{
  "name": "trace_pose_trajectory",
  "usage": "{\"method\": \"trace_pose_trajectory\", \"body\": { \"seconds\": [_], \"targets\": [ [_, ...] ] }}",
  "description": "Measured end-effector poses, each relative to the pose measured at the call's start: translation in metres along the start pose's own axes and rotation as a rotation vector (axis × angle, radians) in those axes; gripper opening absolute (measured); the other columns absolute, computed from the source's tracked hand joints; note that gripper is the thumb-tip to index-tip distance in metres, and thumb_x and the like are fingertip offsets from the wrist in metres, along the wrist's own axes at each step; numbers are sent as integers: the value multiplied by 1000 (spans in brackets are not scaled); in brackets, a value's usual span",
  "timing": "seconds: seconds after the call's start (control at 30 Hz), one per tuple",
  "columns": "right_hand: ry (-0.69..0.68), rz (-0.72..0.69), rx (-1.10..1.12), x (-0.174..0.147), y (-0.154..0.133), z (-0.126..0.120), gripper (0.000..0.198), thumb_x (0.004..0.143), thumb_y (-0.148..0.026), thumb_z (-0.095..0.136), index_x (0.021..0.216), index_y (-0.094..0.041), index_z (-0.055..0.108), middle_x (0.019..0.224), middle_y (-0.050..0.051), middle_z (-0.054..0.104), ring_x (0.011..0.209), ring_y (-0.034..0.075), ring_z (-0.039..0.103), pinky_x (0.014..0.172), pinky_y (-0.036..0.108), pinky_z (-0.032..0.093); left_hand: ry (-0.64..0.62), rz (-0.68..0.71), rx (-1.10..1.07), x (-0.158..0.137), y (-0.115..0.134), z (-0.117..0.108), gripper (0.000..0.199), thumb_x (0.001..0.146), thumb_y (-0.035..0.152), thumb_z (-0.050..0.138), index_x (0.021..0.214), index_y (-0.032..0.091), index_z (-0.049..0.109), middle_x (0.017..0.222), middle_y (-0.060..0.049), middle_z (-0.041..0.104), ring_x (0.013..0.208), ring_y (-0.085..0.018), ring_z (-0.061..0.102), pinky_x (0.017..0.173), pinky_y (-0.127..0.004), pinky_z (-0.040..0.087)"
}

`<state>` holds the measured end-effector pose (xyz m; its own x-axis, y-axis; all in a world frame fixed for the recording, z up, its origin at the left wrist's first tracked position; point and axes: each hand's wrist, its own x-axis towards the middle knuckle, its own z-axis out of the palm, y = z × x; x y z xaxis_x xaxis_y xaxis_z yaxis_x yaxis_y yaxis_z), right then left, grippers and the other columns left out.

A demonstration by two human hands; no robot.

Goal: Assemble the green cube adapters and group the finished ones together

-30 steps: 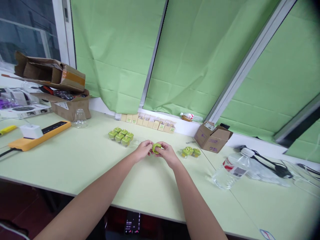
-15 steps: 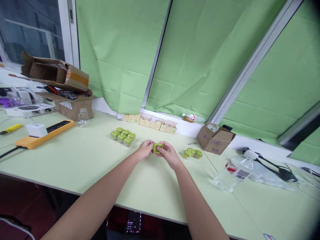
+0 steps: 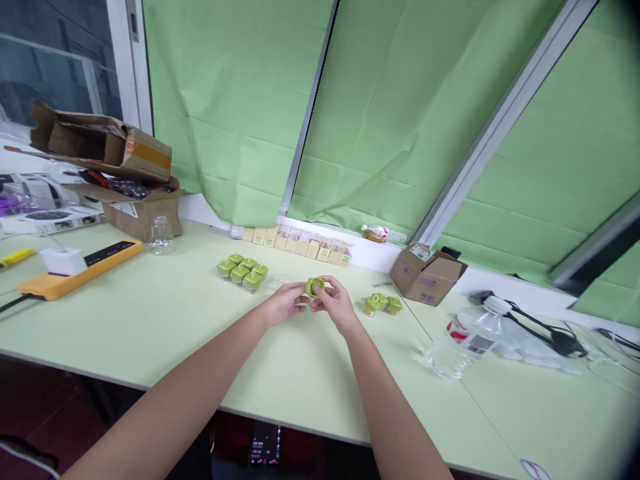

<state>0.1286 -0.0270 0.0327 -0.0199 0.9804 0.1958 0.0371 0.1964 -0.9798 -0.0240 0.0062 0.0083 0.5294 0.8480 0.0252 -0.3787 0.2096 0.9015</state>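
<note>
Over the middle of the table, my right hand [image 3: 336, 303] grips a small green lid [image 3: 315, 287] with its hollow side turned up and the thumb pressed into it. My left hand [image 3: 286, 303] is right beside the lid's left edge, its fingers loosely bent and apart; whether a fingertip touches the rim I cannot tell. Left of my hands stand several small clear jars with green lids [image 3: 243, 272], a loop on top. A smaller group of similar green-lidded jars [image 3: 382, 304] is to the right.
Small cardboard boxes [image 3: 300, 243] line the back edge. A brown carton [image 3: 425, 273] and a large water bottle [image 3: 465, 340] stand at right. At left are an orange power strip [image 3: 113, 257], a clear jar [image 3: 161, 237] and stacked cartons [image 3: 145, 213]. A phone [image 3: 265, 443] shows below the table edge.
The green lid has turned so its hollow side now shows. My left hand's fingers have loosened and shifted slightly left, while my right hand keeps hold.
</note>
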Motion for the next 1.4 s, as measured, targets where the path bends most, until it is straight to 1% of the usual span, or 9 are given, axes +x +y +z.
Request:
{"method": "trace_pose_trajectory", "body": {
  "seconds": [0.43, 0.6, 0.7, 0.77, 0.83, 0.93, 1.07, 1.23, 1.4],
  "targets": [
    [41, 13, -105, 1, -3, -7, 38, 75, -52, 64, 93, -19, 62, 84, 4, 65, 60, 14, 62, 53, 27, 53, 139, 107, 40, 9, -1, -9, 39, 61, 42, 82, 86, 13, 71, 80, -4, 61, 69, -10, 51, 65, -23, 41],
    [265, -67, -524, 8, 21, -22, 42, 85, -52, 48, 103, -20, 66, 104, 9, 68, 90, 22, 64, 75, 34, 53, 220, 131, 128, 14, -5, -12, 34, 64, 43, 78, 78, 13, 69, 67, -1, 56, 62, -9, 49, 60, -23, 39],
    [140, -74, -820, 7, 35, -28, 41, 75, -38, 63, 111, -20, 67, 105, 10, 70, 92, 24, 64, 87, 37, 49, 292, 155, 191, 16, -7, -14, 31, 67, 42, 74, 77, 13, 68, 63, 0, 55, 59, -9, 49, 58, -23, 39],
    [72, -85, -862, 7, 40, -27, 39, 71, -28, 65, 109, -21, 68, 99, 7, 71, 88, 23, 65, 88, 37, 48, 326, 168, 221, 17, -8, -16, 31, 68, 42, 72, 78, 13, 68, 63, 0, 55, 59, -10, 50, 56, -23, 39],
    [76, -50, -736, 8, 39, -23, 36, 71, -26, 64, 107, -22, 68, 92, 5, 72, 84, 21, 65, 84, 37, 50, 354, 175, 247, 18, -7, -17, 31, 69, 42, 71, 78, 13, 69, 63, -1, 56, 59, -11, 50, 55, -23, 39],
    [85, 54, -279, 10, 28, -18, 38, 68, -30, 70, 104, -20, 64, 87, 3, 71, 81, 19, 66, 79, 36, 54, 399, 190, 275, 18, -6, -17, 30, 71, 42, 70, 80, 13, 69, 64, -2, 59, 59, -11, 52, 54, -23, 39],
    [60, 121, 201, 6, 11, -16, 42, 60, -25, 82, 97, -19, 65, 93, 5, 71, 89, 19, 69, 90, 36, 54, 441, 212, 298, 17, -4, -16, 31, 72, 42, 69, 83, 13, 69, 73, -5, 64, 62, -13, 58, 53, -23, 40],
    [31, 143, 332, 2, 5, -16, 43, 60, -21, 84, 99, -18, 66, 92, 5, 72, 90, 18, 70, 95, 34, 53, 421, 273, 363, 16, -4, -15, 31, 76, 43, 64, 87, 14, 69, 80, -7, 68, 65, -15, 63, 51, -22, 41],
    [39, 195, 326, 4, 6, -18, 42, 64, -25, 84, 101, -18, 66, 94, 7, 73, 90, 20, 71, 88, 34, 55, 409, 294, 455, 17, -5, -16, 32, 78, 44, 61, 86, 14, 70, 64, -4, 64, 60, -16, 61, 49, -23, 40]
  ]
}}
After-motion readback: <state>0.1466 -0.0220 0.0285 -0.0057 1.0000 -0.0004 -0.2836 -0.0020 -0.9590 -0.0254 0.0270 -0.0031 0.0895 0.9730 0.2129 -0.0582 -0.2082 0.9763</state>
